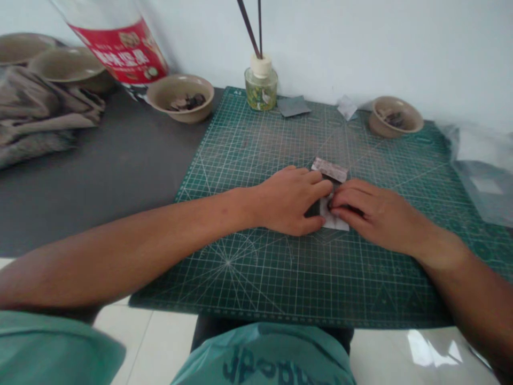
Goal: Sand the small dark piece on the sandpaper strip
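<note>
My left hand [296,202] lies palm down on the green cutting mat [256,283]. Its fingers are spread, and thumb and fingertips rest at the left edge of a small pale sheet [340,222]. Between that thumb and forefinger a dark grey patch [313,209] shows. Over the sheet, the fingers of my right hand [379,214] pinch together on a small dark piece [330,203], mostly hidden by the fingertips. Just beyond both hands lies a short whitish strip with brown smudges [329,169].
Along the wall stand a bowl of dark bits [182,99], a reed diffuser [261,85] and another small bowl [395,117]. Grey sheet pieces [294,106] lie between them. A clear plastic bag [484,171] is at right; a brown cloth [44,109] and a red-labelled jar [120,51] are at left.
</note>
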A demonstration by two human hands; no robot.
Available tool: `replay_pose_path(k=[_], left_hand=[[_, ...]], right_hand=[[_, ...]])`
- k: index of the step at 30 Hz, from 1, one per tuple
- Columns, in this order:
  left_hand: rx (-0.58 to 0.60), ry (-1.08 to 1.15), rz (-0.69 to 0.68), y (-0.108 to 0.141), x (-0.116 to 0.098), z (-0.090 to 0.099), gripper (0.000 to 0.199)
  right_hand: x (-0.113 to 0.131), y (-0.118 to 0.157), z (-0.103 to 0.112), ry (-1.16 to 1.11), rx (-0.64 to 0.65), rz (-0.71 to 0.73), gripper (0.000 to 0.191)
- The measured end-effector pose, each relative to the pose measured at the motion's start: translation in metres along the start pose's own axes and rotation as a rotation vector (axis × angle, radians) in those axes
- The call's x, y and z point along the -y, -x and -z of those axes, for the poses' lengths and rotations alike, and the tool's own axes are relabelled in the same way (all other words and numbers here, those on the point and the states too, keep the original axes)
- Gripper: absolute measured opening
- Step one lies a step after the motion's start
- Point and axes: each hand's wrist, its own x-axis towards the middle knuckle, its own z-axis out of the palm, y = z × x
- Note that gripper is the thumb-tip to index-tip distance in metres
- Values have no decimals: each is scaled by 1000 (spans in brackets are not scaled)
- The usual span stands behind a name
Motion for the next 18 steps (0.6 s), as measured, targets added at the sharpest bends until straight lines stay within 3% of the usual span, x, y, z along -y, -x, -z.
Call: replay_pose_path(k=[3, 7, 10, 13, 18], left_hand=[[-4, -10, -1, 0, 0, -1, 40], [-3, -6, -9, 1, 0, 0, 39], [7, 4, -3, 0, -1, 1, 38], [8, -3, 10, 0, -1, 1, 39], [0, -10, -8, 0, 0, 0, 40]], right_hand=[[-8, 5, 8, 16, -18, -57, 12], [-4, 6, 11, -117, 104, 63, 12], [-1, 0, 5, -69, 66, 106, 17], [-8, -3, 6, 31, -9, 13, 15], [-8, 3, 11, -82, 79, 72, 11]])
